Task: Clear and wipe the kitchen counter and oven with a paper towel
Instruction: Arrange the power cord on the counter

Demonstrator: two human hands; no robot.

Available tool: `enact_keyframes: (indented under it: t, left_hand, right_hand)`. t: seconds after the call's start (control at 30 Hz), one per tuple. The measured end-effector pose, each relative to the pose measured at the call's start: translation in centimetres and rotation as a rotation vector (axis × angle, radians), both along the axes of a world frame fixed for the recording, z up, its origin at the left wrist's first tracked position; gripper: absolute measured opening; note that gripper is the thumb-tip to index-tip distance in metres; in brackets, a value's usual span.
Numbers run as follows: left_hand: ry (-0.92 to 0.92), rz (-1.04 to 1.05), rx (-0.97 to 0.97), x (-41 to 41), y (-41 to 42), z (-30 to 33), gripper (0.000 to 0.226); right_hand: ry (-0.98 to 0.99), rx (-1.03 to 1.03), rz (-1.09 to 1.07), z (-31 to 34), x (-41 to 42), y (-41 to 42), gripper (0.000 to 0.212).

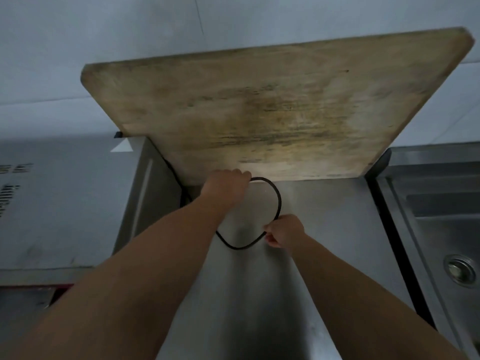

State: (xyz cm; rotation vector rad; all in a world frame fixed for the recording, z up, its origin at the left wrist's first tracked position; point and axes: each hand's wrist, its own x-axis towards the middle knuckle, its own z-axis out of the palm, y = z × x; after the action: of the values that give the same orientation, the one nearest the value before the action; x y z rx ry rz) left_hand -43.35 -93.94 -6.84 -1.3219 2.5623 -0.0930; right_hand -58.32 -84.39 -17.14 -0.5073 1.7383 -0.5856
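cord [277, 201]: looped on counter [324, 216], long axis near-far | left hand [225, 187], right hand [284, 231]: both grips pinch it

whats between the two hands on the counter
In the head view, a black cord loops from the left hand round to the right hand; inside the loop only bare steel counter shows.

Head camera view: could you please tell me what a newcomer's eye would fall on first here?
A large, stained wooden cutting board leans against the tiled wall at the back of the steel counter, filling the upper middle of the view. Just in front of it, both hands hold a loop of black cable: the left hand at the board's lower edge, the right hand nearer the camera. A steel sink sits at the right.
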Motion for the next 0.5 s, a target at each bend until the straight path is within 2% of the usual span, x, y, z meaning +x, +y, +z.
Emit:
enact_keyframes:
  t: [0.07, 0.13, 0.2, 0.3, 0.37, 0.5]
  left_hand:
    - [0.009, -0.038, 0.010, -1.9, 0.4, -2.1, 0.018]
    - [0.026, -0.060, 0.049, -3.8, 0.7, -4.4, 0.017]
    - [0.049, -0.029, 0.100, -5.5, 0.9, -6.5, 0.014]
    - [0.099, 0.105, 0.187, -7.5, 1.5, -8.5, 0.030]
    - [0.128, 0.145, 0.190, -7.7, 2.0, -10.0, 0.037]
    - [0.053, 0.004, 0.182, -5.7, 3.4, -13.2, 0.035]
  right_hand:
    - [-0.003, 0.037, -0.046, -1.6, -0.6, 0.9, 0.006]
    - [0.185, 0.018, -0.015, -2.8, -1.6, 1.7, 0.014]
    - [0.432, -0.026, 0.020, -3.4, -2.9, 2.1, 0.036]
    - [0.563, -0.118, -0.059, -3.0, -5.0, 2.3, 0.062]
    - [0.651, -0.177, -0.055, -2.8, -5.7, 1.6, 0.063]
    - [0.781, -0.349, 0.181, -2.5, -5.2, 0.2, 0.049]
